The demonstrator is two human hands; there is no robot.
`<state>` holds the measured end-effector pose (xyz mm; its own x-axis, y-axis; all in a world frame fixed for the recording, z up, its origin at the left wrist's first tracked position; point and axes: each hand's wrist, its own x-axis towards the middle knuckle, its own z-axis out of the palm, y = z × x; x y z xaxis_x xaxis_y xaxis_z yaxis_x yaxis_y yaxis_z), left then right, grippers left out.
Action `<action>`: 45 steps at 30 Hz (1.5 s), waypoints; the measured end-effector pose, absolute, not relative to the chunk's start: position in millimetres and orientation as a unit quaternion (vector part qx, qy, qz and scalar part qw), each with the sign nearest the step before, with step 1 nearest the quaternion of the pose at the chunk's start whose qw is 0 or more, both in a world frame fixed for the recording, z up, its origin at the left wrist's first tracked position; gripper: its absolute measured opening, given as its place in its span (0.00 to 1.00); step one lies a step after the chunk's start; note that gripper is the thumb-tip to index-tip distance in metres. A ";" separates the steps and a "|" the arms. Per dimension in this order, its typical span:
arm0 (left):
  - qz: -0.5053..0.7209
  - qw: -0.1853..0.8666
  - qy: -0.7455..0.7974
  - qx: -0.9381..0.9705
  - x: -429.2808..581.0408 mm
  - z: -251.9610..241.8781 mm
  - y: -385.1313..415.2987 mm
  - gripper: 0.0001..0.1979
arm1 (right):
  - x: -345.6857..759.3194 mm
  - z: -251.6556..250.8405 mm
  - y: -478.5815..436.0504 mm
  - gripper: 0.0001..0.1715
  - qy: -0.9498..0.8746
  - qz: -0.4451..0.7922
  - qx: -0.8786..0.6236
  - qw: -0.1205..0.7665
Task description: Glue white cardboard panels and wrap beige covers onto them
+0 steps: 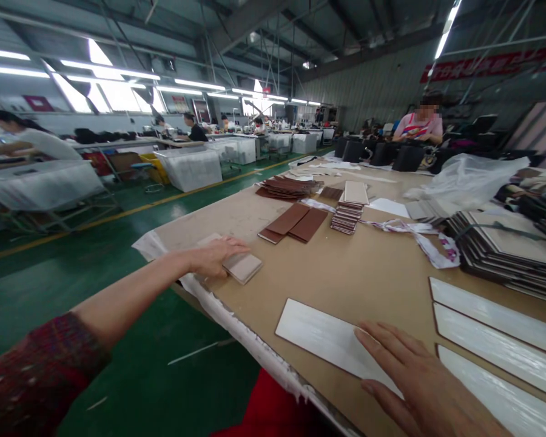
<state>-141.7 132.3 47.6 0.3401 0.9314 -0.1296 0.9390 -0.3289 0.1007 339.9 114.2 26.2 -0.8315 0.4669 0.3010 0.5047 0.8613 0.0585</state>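
Observation:
My left hand (218,255) lies across a small beige rectangular panel (244,267) near the table's left edge, its fingers stretched out over it. Part of that panel is hidden under the hand. At the lower right, my right hand (409,370) is open, thumb apart from the fingers, over the right end of a long whitish strip (318,331) with dark edges. That strip looks shiny on top. Farther right, several similar strips (495,325) lie side by side, partly behind the right hand.
Brown panels (295,221), a fanned brown stack (284,187) and a pile of small boards (348,212) lie farther up the table (346,273). A strap-bound stack (505,243) and clear plastic (468,176) are at right. A person (421,124) stands beyond; others sit left.

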 end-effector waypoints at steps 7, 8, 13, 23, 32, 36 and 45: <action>-0.046 0.103 0.551 0.827 -160.3 37.3 155.4 0.37 | 352.0 24.1 97.5 0.28 -0.953 -0.088 -0.227 0.180; -0.046 0.105 0.551 0.826 -161.8 37.4 156.4 0.37 | 353.1 24.3 97.0 0.28 -0.953 -0.095 -0.226 0.180; -0.042 0.117 0.557 0.821 -169.1 41.7 158.5 0.33 | 357.2 26.0 97.3 0.26 -0.953 -0.115 -0.216 0.181; -0.054 0.144 0.556 0.817 -169.0 38.1 165.4 0.38 | 360.9 19.1 97.5 0.25 -0.956 -0.111 -0.213 0.171; -0.058 0.153 0.566 0.808 -167.5 44.6 163.5 0.38 | 364.3 13.1 99.1 0.25 -0.956 -0.078 -0.228 0.169; -0.066 0.143 0.580 0.799 -163.7 53.4 161.3 0.37 | 365.3 6.9 99.1 0.27 -0.954 -0.069 -0.238 0.168; -0.035 -0.001 0.608 0.793 -117.1 97.1 138.5 0.29 | 358.4 18.8 95.3 0.25 -0.945 -0.043 -0.253 0.203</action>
